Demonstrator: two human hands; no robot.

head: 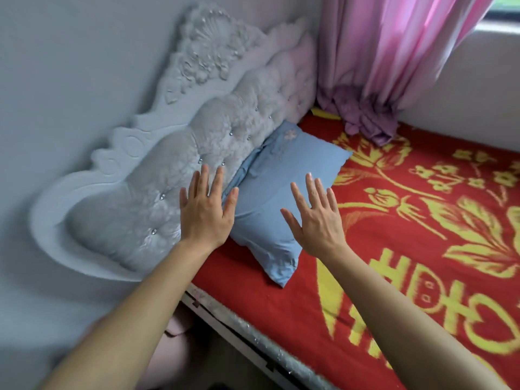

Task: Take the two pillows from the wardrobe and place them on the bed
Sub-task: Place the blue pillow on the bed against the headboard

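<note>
A light blue pillow with a small embroidered flower lies on the bed, leaning against the padded headboard. My left hand is spread flat over the pillow's left edge and the headboard, holding nothing. My right hand is spread with fingers apart over the pillow's right side, holding nothing. Whether the hands touch the pillow I cannot tell. Only one pillow is in view, and no wardrobe shows.
The bed carries a red blanket with a yellow flower pattern. A pink curtain hangs at the far corner, its end bunched on the bed. A grey wall stands on the left, and the bed's side rail runs below my arms.
</note>
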